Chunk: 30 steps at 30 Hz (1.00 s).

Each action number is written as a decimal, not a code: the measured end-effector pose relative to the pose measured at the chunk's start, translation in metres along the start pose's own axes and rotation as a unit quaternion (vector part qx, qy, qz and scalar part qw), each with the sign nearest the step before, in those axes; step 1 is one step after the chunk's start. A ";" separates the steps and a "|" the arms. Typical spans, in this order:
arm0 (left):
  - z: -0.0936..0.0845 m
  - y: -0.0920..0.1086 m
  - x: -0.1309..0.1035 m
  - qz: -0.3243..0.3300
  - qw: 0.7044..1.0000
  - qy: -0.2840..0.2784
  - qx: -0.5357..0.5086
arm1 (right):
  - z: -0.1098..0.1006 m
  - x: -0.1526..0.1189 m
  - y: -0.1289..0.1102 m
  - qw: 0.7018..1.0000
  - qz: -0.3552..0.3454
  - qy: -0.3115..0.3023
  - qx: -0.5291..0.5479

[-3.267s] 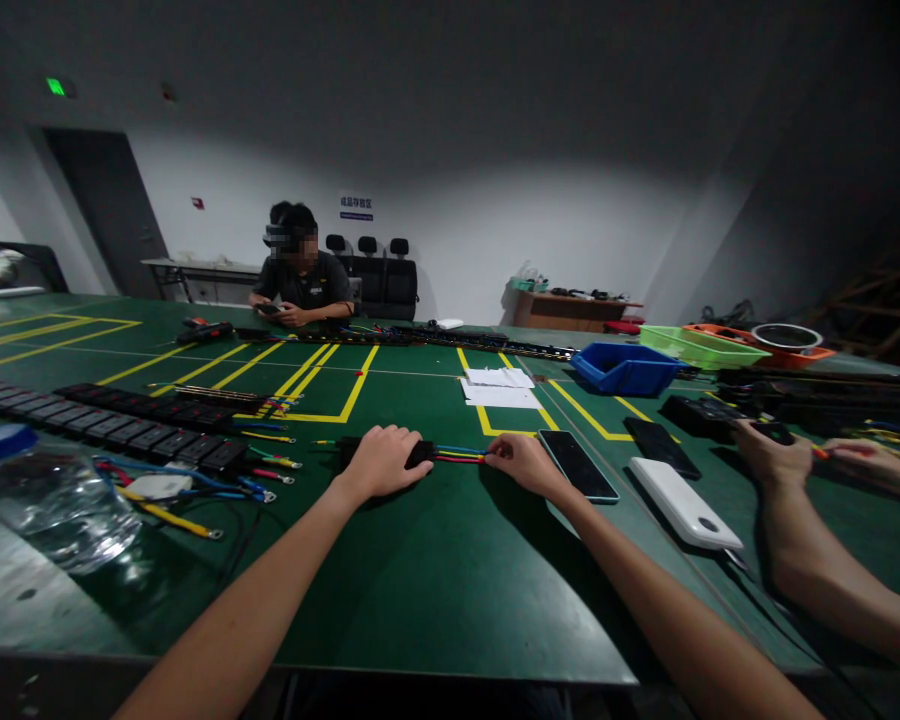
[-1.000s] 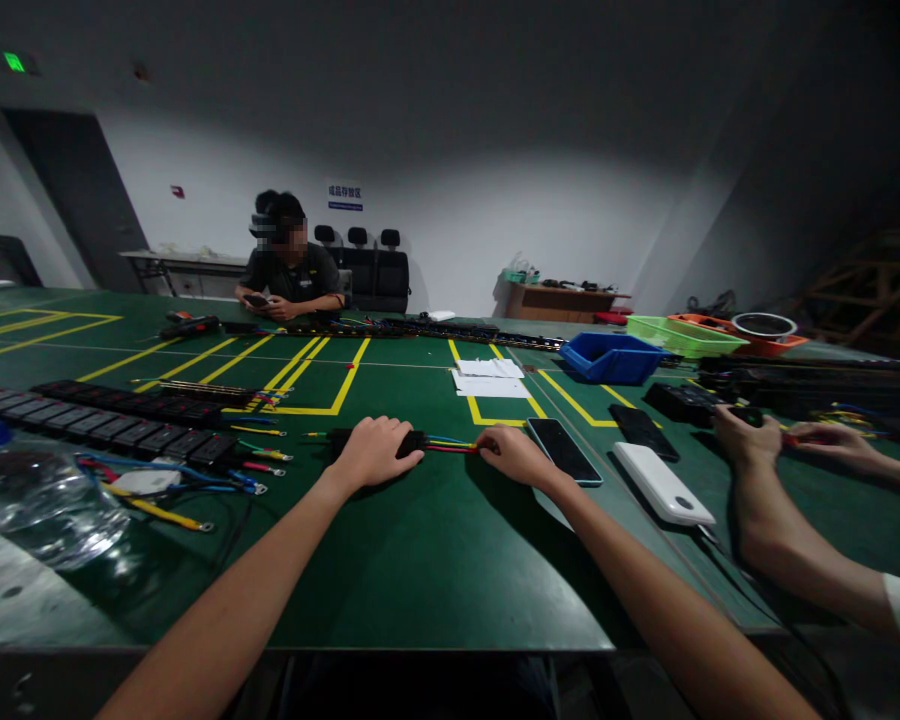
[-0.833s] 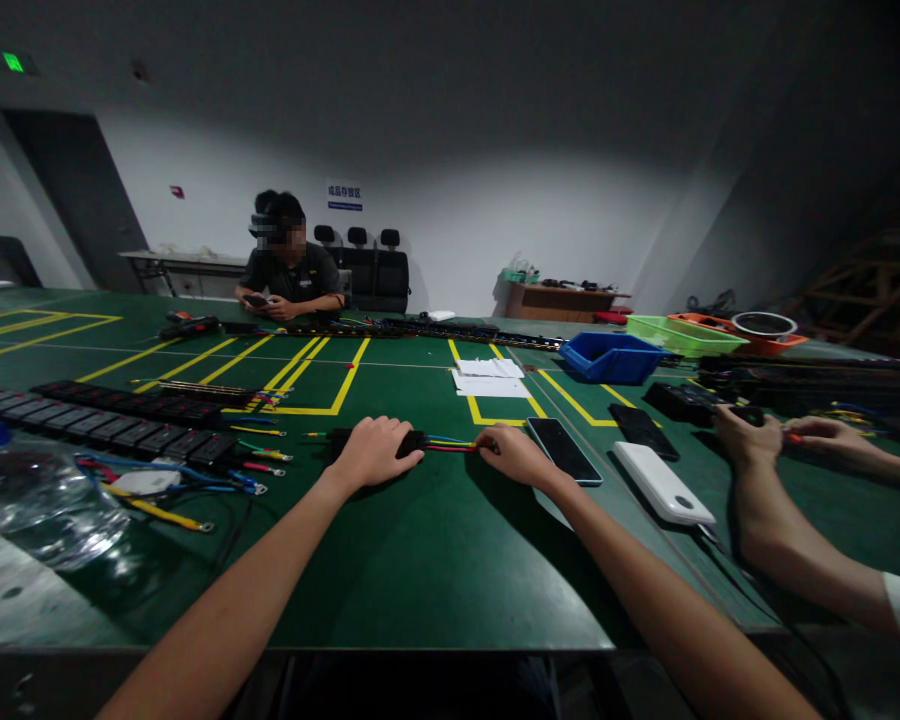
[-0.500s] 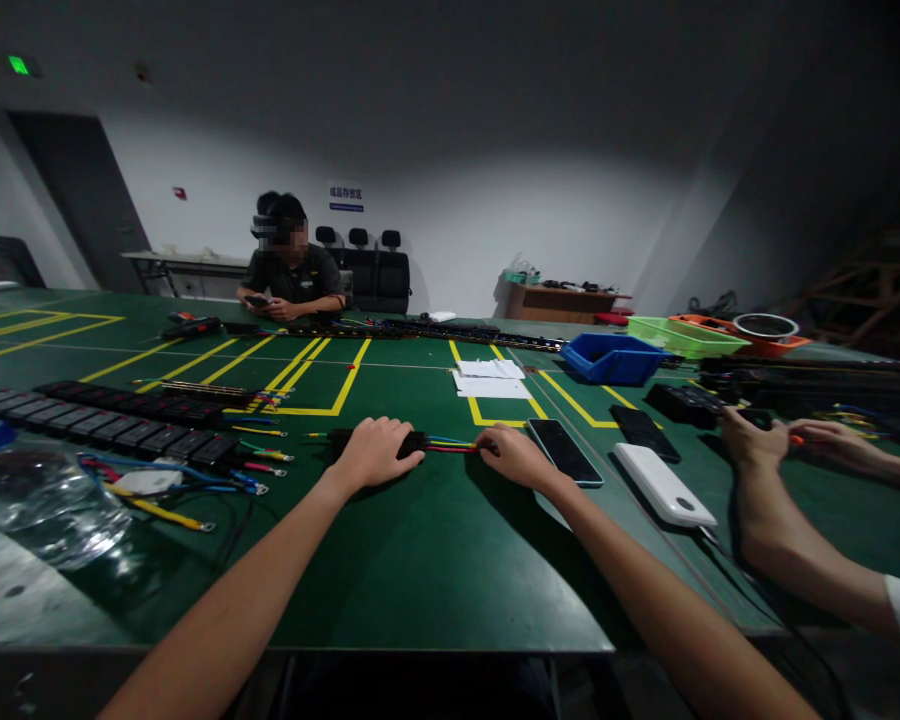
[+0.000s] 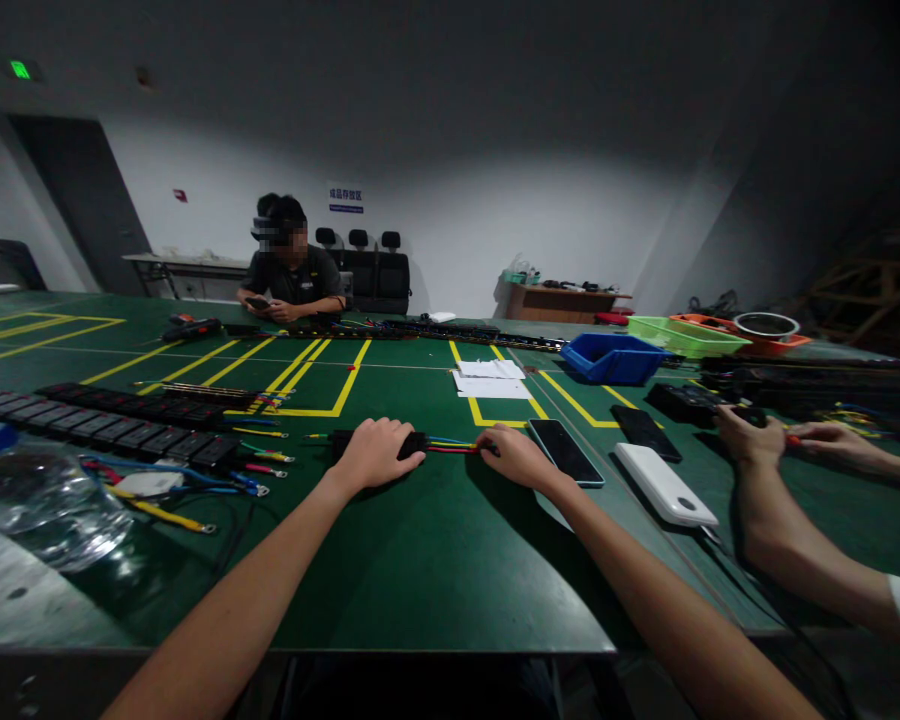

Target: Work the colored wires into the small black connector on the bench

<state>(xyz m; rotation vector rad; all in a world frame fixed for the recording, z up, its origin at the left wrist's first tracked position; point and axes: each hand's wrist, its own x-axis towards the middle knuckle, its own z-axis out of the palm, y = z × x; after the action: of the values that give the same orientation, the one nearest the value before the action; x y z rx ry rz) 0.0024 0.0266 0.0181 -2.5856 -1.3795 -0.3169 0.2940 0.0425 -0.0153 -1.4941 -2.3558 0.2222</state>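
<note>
My left hand (image 5: 376, 456) lies over a black module (image 5: 418, 443) on the green table, its fingers wrapped around the housing, which they largely cover. From the module's right end run several coloured wires (image 5: 451, 446), among them red, yellow and blue ones. At the far end of these wires is my right hand (image 5: 516, 455), fingertips pinched on them; the wire ends are hidden there. A short yellow-green lead (image 5: 315, 436) sticks out to the left of the module. Just right of my right hand lies a phone (image 5: 566, 452).
Left are a row of black modules (image 5: 131, 434), cables with ring terminals (image 5: 169, 510) and a clear bottle (image 5: 45, 505). Right lie a dark phone (image 5: 645, 432), a white power bank (image 5: 664, 485) and a co-worker's hands (image 5: 754, 440). Farther back are papers (image 5: 491, 378) and a blue bin (image 5: 613, 358).
My hands stay in the same place on the module and wires. The co-worker's hands at the right have shifted very slightly.
</note>
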 end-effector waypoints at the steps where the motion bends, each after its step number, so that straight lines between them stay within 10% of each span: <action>1: 0.000 0.000 0.000 0.000 1.000 0.001 0.000 | 0.000 0.000 0.000 1.000 -0.001 0.000 0.001; 30: 0.005 -0.002 0.001 0.006 1.000 0.015 0.007 | -0.003 -0.001 -0.002 1.000 0.006 -0.009 -0.010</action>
<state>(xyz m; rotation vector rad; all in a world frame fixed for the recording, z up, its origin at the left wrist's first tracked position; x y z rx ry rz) 0.0018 0.0299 0.0136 -2.5675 -1.3507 -0.3412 0.2936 0.0401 -0.0124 -1.5214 -2.3707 0.2164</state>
